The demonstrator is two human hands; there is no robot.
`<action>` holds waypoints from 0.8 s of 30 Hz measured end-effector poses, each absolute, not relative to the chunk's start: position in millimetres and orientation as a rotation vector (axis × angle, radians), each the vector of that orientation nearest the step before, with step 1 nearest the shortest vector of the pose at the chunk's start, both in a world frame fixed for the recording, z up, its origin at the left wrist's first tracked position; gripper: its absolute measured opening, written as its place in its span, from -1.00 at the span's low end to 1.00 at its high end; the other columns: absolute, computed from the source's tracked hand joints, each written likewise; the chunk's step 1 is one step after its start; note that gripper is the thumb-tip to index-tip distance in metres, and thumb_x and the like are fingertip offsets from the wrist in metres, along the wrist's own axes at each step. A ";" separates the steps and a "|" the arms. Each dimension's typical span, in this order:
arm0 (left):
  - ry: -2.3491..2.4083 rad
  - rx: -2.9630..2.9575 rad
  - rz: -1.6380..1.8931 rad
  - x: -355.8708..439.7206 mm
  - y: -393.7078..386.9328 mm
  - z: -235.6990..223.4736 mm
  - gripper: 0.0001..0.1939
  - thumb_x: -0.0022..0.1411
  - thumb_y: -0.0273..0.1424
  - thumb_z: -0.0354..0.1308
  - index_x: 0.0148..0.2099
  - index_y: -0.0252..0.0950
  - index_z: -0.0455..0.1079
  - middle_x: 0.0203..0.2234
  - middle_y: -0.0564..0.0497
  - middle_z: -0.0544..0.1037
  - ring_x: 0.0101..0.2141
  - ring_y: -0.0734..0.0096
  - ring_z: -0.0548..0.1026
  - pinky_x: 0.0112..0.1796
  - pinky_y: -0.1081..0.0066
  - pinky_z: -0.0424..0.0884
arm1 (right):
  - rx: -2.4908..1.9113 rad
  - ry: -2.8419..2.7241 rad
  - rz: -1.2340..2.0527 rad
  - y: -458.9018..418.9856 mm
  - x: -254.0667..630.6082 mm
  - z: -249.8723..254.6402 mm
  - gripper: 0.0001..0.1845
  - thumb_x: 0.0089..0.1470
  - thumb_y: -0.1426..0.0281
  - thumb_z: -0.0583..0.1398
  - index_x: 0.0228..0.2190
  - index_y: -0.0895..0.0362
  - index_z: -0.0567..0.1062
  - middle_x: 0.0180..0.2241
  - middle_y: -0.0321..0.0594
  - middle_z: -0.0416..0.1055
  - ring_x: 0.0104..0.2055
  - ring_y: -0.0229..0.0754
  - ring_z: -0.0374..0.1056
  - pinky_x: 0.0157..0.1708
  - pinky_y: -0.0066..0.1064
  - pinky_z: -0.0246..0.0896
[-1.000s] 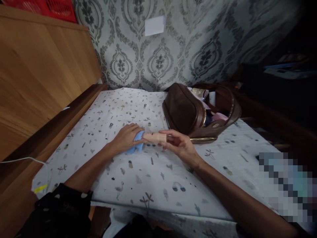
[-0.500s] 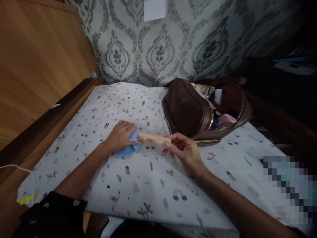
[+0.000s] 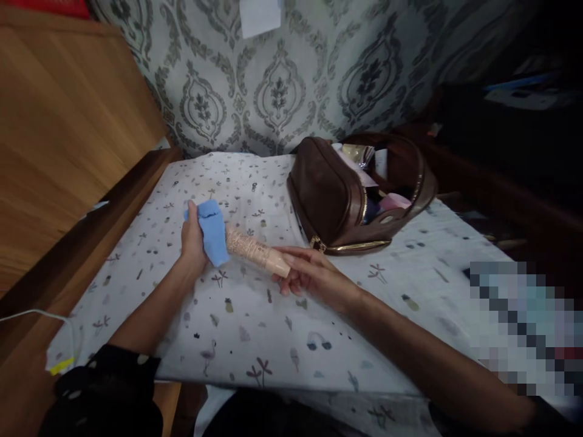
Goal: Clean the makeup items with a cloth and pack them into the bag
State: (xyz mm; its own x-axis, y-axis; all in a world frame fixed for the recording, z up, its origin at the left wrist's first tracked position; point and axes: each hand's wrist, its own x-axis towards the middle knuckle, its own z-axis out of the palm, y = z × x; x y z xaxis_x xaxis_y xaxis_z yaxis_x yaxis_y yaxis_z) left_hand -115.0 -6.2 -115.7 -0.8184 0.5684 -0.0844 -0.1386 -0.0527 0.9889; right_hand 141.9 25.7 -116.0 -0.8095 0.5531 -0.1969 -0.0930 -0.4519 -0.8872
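My left hand (image 3: 194, 240) is closed on a small blue cloth (image 3: 212, 230), which wraps round the far end of a beige cosmetic tube (image 3: 255, 249). My right hand (image 3: 310, 276) pinches the near end of that tube between thumb and fingers. The tube lies slanted just above a table covered by a white patterned sheet (image 3: 273, 328). An open brown leather bag (image 3: 350, 197) lies on its side a short way behind my right hand.
Small items show inside the bag's mouth. A wooden board (image 3: 59, 139) and a dark wooden rail (image 3: 91, 224) run along the left. Patterned wallpaper (image 3: 282, 79) stands behind. A white cable (image 3: 31, 315) hangs at the left. A blurred patch covers the lower right.
My left hand has lifted and turned so the blue cloth stands upright around the tube's end. The tube has swung to a slant, and my right hand shifted slightly left.
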 end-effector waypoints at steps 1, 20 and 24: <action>1.718 0.380 1.921 -117.7 -3.5 -115.6 -0.41 0.16 0.24 0.06 -0.22 -0.20 0.43 -0.41 -0.01 0.54 -0.36 0.31 0.56 -0.35 0.40 0.51 | -0.625 -1.321 2.343 24.6 141.4 -117.1 -0.35 -0.09 0.04 0.38 -0.07 0.21 0.51 -0.45 -0.14 0.57 -0.56 -0.27 0.43 -0.67 -0.53 0.12; 1.268 0.782 1.450 17.4 -35.1 -121.9 -0.38 0.16 0.23 0.09 -0.25 -0.27 0.42 -0.53 0.00 0.50 -0.42 0.26 0.56 -0.44 0.36 0.48 | -0.442 -1.404 2.071 27.5 139.1 -128.8 -0.21 0.05 0.07 0.33 0.21 0.03 0.21 -0.35 -0.31 0.47 -0.42 -0.28 0.47 -0.52 -0.52 0.27; 1.206 0.826 1.469 9.9 -36.3 -127.4 -0.52 0.09 0.04 0.32 -0.22 -0.28 0.41 -0.43 0.00 0.56 -0.34 0.28 0.58 -0.37 0.38 0.49 | -0.518 -1.690 1.763 27.1 139.7 -132.0 -0.26 0.15 0.08 0.22 0.26 0.04 0.16 -0.23 -0.20 0.50 -0.37 -0.21 0.47 -0.46 -0.43 0.36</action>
